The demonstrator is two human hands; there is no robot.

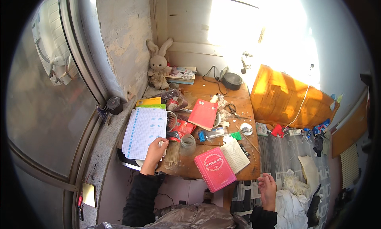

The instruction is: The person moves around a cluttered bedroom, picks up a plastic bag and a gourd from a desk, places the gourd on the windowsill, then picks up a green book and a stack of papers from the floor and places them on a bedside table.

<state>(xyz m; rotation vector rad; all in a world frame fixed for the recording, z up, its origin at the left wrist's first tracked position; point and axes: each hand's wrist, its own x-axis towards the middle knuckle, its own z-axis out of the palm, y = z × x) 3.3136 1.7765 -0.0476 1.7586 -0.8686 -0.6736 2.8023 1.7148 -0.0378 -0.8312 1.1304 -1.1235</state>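
My left hand (155, 151) is curled over the lower right edge of a stack of grid-ruled paper sheets (143, 130). A small whitish thing (161, 143), too small to name, shows between its thumb and fingers. Just to the right are a bundle of thin sticks (172, 154) and a glass jar (187, 145). My right hand (267, 185) hangs beyond the table's right front corner, fingers loosely bent, with nothing seen in it. Nearest to it on the table, a thick pink dictionary (215, 169) overhangs the front edge and partly covers an open notebook (236, 156).
A red book (203, 113), scissors (231, 109) and a black round pan (232, 81) lie on the wooden table (198, 86). A plush rabbit (158, 65) sits in the back corner. On the stone sill rests a phone (89, 194). At right is a bed (276, 154).
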